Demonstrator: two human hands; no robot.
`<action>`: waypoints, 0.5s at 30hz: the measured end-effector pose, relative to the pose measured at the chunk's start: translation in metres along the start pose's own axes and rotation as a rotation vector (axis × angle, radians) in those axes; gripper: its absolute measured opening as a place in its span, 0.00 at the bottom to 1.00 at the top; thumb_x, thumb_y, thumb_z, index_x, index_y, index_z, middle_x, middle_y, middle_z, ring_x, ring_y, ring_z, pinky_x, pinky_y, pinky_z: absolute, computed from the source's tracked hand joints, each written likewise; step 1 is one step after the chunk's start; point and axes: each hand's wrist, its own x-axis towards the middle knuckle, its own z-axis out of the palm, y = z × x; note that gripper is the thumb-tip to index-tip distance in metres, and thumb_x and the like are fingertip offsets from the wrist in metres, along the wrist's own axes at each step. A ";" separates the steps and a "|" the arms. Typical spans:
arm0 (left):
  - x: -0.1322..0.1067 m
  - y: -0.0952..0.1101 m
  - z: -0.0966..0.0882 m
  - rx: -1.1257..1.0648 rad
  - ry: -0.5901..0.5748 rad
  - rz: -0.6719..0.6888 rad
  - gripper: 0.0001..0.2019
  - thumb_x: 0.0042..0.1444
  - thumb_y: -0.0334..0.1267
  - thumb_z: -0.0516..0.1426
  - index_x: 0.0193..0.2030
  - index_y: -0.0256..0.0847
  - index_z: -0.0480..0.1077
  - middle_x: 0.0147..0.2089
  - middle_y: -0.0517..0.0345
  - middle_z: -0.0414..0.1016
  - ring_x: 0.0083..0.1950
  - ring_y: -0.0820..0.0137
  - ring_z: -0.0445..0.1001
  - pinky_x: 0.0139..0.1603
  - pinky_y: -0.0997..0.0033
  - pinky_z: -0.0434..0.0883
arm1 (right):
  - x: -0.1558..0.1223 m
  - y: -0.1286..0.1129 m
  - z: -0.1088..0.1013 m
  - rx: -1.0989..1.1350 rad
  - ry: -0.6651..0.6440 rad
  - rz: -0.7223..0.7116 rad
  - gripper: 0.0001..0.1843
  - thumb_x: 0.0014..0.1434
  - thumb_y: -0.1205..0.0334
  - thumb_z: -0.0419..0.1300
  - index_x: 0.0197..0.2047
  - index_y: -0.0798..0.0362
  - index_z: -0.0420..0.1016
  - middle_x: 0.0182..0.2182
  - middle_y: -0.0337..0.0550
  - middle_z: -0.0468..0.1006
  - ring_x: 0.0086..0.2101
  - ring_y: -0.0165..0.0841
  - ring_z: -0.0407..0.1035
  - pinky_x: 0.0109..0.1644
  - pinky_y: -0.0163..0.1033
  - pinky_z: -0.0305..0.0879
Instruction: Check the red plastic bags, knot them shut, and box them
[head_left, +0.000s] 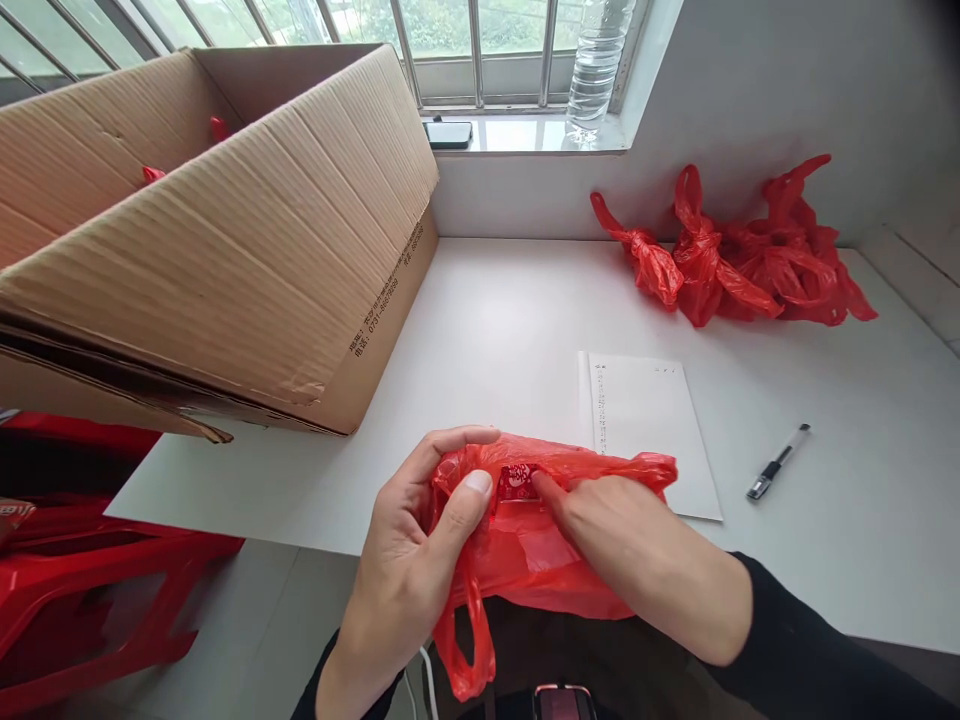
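Note:
A thin red plastic bag (555,565) is at the table's front edge, its mouth held open. My left hand (420,525) grips the bag's left side, with the thumb on the near rim and the fingers behind. One loop handle hangs below that hand. My right hand (637,535) reaches into the bag from the right; most of its fingers are hidden by the plastic. One fingertip touches or nearly touches a small red packet (517,482) with white print in the mouth. Whether the right hand grips anything cannot be seen.
A large open cardboard box (247,250) stands at the left, red bits inside. Several knotted red bags (780,260) lie by the wall. A printed sheet (652,420) and a pen (780,462) lie on the white table (495,340). A water bottle (596,65) and phone (448,135) occupy the sill.

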 end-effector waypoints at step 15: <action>0.007 -0.008 -0.001 -0.118 -0.052 0.021 0.10 0.65 0.42 0.60 0.52 0.45 0.74 0.38 0.60 0.78 0.35 0.73 0.75 0.36 0.76 0.73 | 0.001 0.014 -0.005 -0.385 -0.070 0.262 0.20 0.72 0.66 0.48 0.26 0.52 0.66 0.21 0.46 0.73 0.20 0.38 0.69 0.22 0.39 0.45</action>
